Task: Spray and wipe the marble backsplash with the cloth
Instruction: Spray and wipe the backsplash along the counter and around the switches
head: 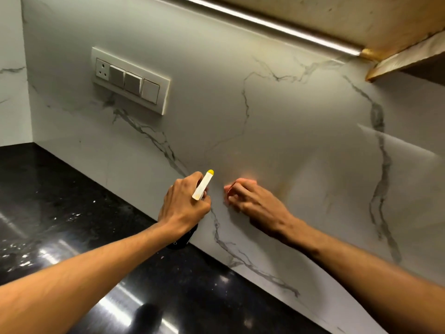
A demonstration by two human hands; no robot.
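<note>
The white marble backsplash (277, 121) with grey veins fills the view. My left hand (183, 203) grips a spray bottle (203, 185). Its white head and yellow nozzle point up and right at the wall, and its dark body hangs below my wrist, just above the counter. My right hand (250, 198) rests against the backsplash a little right of the nozzle. Its fingers are curled over something small, of which only a thin pinkish edge (227, 190) shows by the fingertips. That edge seems to be the cloth, mostly hidden under the hand.
A glossy black stone counter (60, 213) runs along the foot of the wall. A white switch plate with a socket (130, 80) sits on the wall at upper left. An under-cabinet light strip (277, 26) and a wooden cabinet underside (385, 25) hang at upper right.
</note>
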